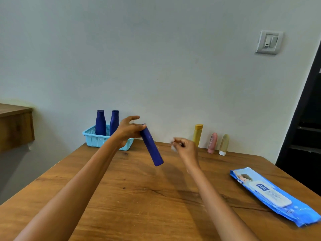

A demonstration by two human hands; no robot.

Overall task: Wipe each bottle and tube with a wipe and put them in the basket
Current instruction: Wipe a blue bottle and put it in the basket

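Left hand [129, 130] gripping the top end of a dark blue cylindrical plastic bottle [152, 148], thumb and lower fingers curled round it, index finger lifted and spread above. Bottle tilted, held in the air above the brown wooden table [121, 197], base pointing down and toward the camera, just right of the light blue perforated plastic basket [97, 139]. Already standing upright in that basket: 2 dark blue plastic bottles with narrowed necks [100, 122].

Right hand [186, 148] raised just beside the tilted bottle, apart from it, fingertips pinching a small crumpled white wipe [173, 146]; wipe blurred, its shape hard to make out.

Probably the tail of the wiping step for bottle 3, or the gap between wiping and placing. Next move likely calls for swinging the bottle leftward over the basket rim, turning it upright, and lowering it beside the 2 already there without knocking them.

Waiting by the wall, well apart from the basket: 1 tall yellow bottle [198, 134], 1 pink tube standing on its cap [212, 143], 1 beige tube with white cap [224, 144]. Blue wet-wipe pack with a white flap [274, 195] lying flat at the right.
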